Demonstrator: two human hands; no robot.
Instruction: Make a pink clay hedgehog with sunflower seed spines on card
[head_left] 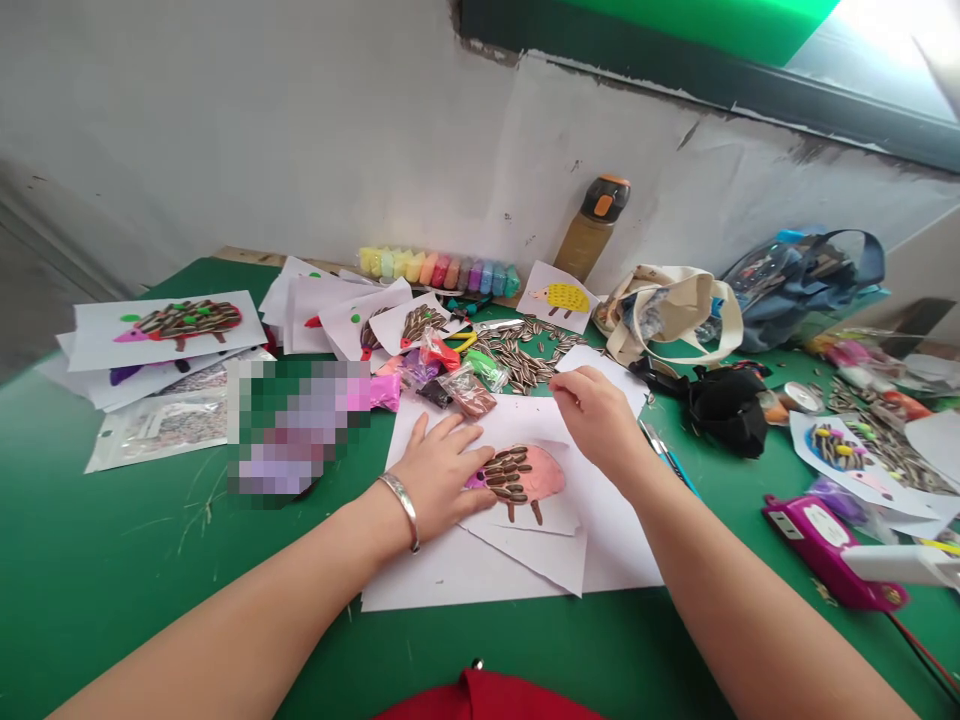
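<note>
Our open left grip (435, 475) lies with fingers spread just beside the pink clay hedgehog (538, 475) at lower centre of the frame, its sunflower-seed spines (506, 475) set on a light, floppy paper card (556, 518). Our right grip (598, 420) curls above a white sheet (600, 530); whether it pinches it, we cannot tell. We'd lift the card by its edges, since the seeds look easily dislodged.

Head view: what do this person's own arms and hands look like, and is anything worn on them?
Both forearms, the left forearm and the right forearm, are bare, with no sleeves showing. The left hand and right hand wear no gloves. A smooth, silver-coloured bangle circles the left wrist; the right wrist shows no jewellery.
</note>
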